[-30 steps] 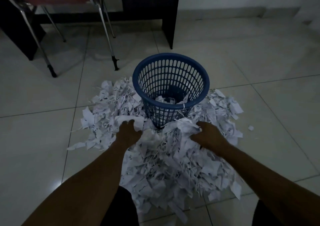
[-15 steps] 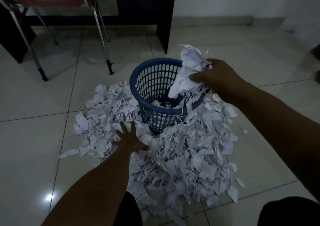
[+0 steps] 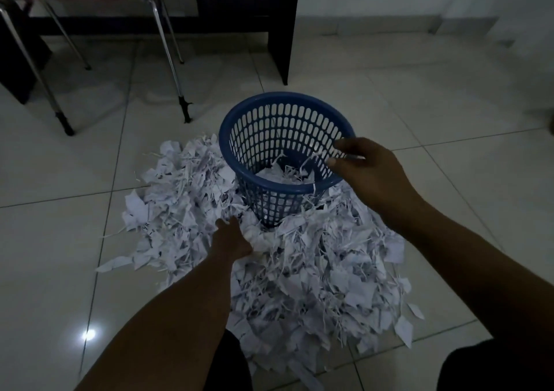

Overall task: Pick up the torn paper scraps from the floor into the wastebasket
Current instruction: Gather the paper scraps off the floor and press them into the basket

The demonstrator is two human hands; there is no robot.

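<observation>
Two hands differ from half a second ago: the right hand (image 3: 367, 171), which held a wad of scraps over the blue wastebasket (image 3: 239, 123), now hangs loose-fingered and empty at its rim, while the left hand (image 3: 232, 242) has curled round a clump in the paper scraps (image 3: 314, 270). These white scraps (some already inside) ring the basket's base on the tiled floor (image 3: 60, 240).

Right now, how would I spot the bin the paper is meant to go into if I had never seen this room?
Look at the pale tiled floor in front of the dark desk, where a heap of torn white paper scraps lies. The wastebasket stands upright at the far edge of that heap. It is the only blue thing there, round, with slotted walls.
</observation>
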